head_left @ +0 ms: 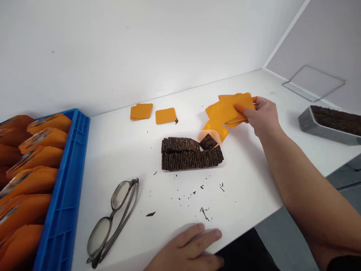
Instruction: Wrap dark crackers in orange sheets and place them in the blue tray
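Right hand (263, 114): closed in a pinch on the near edge of a fan of orange cards (222, 111), thumb on top; number of cards gripped impossible to tell.
Left hand (191, 250): palm down at the front edge of the worktop (126, 150), fingers loosely parted, nothing visibly held.
Held cards: spread behind the right end of the plastic tray (224, 165), lowest ones partly seen through its clear wall.
Tray contents: dark squares (191, 160) standing on edge in two packed rows; one tilted square (208, 142) in the gap at the back right.
Back of worktop: overlapping cards (141, 111) and, just beside, a single card (166, 116) with a dark scrap at its corner.
Front of tray: scattered dark crumbs (194, 192).
Left side: folded glasses (113, 213), then a blue crate (69, 162) holding rows of orange packets (39, 154).
Far right: metal tin (324, 128) of dark material, near a wire frame (306, 66).
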Demonstrator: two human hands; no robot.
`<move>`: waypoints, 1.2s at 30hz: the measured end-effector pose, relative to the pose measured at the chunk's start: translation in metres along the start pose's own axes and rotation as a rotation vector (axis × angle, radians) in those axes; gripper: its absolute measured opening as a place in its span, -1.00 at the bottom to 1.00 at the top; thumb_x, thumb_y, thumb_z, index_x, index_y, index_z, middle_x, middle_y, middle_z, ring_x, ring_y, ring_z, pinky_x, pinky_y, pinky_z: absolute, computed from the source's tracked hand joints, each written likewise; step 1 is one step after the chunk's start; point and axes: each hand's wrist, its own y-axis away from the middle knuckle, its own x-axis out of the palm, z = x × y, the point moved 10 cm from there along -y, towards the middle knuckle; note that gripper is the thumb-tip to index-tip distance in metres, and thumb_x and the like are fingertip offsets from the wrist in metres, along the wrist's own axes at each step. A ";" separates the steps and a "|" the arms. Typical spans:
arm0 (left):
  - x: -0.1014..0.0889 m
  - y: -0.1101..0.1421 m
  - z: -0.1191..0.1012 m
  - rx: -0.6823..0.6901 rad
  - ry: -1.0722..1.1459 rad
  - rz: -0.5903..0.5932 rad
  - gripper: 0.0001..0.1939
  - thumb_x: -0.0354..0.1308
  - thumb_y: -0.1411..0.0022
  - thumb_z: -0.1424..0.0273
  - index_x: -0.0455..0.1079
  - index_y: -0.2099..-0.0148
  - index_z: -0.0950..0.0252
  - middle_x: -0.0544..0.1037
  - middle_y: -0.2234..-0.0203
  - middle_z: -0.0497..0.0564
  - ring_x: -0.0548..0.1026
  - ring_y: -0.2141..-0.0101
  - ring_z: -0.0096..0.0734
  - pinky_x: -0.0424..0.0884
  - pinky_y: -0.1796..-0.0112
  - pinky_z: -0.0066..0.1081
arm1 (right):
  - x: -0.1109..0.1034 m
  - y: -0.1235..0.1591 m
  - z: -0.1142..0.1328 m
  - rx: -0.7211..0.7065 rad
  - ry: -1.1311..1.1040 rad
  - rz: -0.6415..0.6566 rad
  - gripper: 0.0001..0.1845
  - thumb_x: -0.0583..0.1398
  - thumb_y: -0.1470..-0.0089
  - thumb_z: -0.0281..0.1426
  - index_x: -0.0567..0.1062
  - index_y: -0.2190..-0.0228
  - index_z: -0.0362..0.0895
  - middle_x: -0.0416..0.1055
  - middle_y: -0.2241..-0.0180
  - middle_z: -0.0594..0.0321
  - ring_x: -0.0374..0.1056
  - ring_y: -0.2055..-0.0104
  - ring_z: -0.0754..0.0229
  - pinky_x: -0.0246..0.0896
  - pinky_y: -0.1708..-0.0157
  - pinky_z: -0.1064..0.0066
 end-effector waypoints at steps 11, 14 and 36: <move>-0.004 -0.004 -0.003 0.047 -0.034 0.042 -0.85 0.30 -0.42 0.22 0.64 0.00 -0.11 0.65 -0.05 -0.48 0.37 -0.35 -0.37 -0.06 -0.51 -0.25 | -0.009 0.011 0.031 -0.198 -0.269 -0.099 -0.81 0.27 -0.34 -0.31 0.49 0.08 -0.15 0.50 0.16 0.22 0.41 0.30 0.31 0.42 0.34 0.45; -0.006 -0.005 -0.004 0.053 -0.031 0.048 -0.85 0.30 -0.42 0.22 0.64 0.00 -0.10 0.65 -0.05 -0.47 0.37 -0.35 -0.38 -0.07 -0.51 -0.27 | 0.003 0.020 0.037 -0.200 -0.282 -0.027 -0.77 0.33 -0.25 -0.21 0.47 0.23 -0.10 0.45 0.31 0.30 0.29 0.43 0.33 0.22 0.51 0.47; -0.069 0.039 0.065 -0.634 0.263 -0.500 0.02 0.25 -0.32 -0.09 -0.35 -0.54 -0.17 0.21 -0.47 0.16 0.33 -0.38 0.22 0.57 -0.14 0.12 | 0.039 0.175 0.106 -0.581 -0.328 0.118 -0.86 0.31 -0.27 -0.29 0.51 0.12 0.11 0.44 0.29 0.28 0.45 0.27 0.09 0.43 0.35 0.18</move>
